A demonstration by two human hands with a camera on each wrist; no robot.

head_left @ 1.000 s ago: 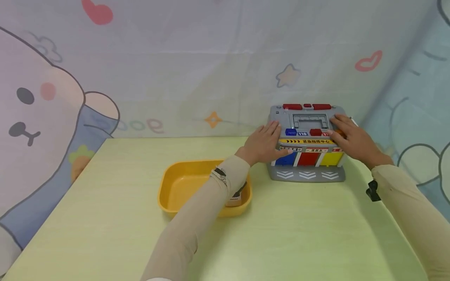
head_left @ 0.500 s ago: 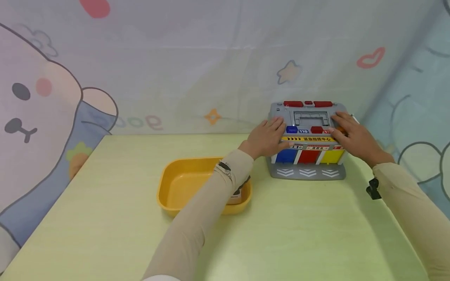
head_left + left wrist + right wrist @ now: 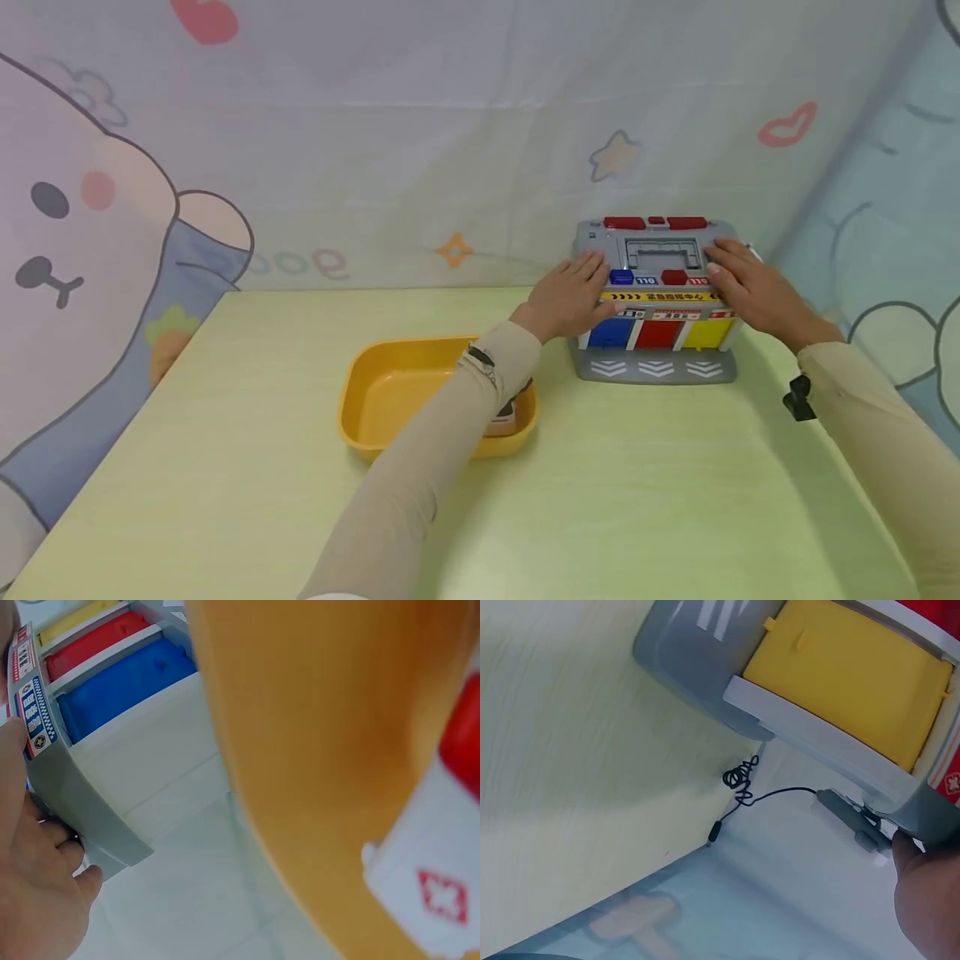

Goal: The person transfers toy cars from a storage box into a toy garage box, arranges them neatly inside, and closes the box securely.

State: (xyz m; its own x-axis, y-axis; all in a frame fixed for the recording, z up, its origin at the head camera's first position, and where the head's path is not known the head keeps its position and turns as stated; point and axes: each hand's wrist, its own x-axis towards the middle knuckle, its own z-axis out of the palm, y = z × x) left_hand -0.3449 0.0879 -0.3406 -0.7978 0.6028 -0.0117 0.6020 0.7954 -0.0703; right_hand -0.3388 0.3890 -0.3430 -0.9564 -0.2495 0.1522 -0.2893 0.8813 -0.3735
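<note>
While a palm lies at either end of the toy emergency garage, I judge the work to be at a positioning or steadying stage. The garage stands upright at the back right of the table, near the cloth backdrop, its front facing me. As far as my views show, that much is done: its blue door, red door and yellow door are all lowered. Whether its spot is final I cannot tell. My left hand rests on the left end with fingers extended and thumb reaching across the front; my right hand lies likewise on the right end, fingers nearly straight. Neither appears to be gripping anything. Untouched by the fingers, a white-and-red toy sits in the yellow basin to the left, apart from the garage. My left sleeve crosses over that basin, hiding much of its contents, so I cannot count them. Beside the garage's right side, a small grey piece hangs on a coiled black cord, close to my right thumb and possibly easy to snag.
</note>
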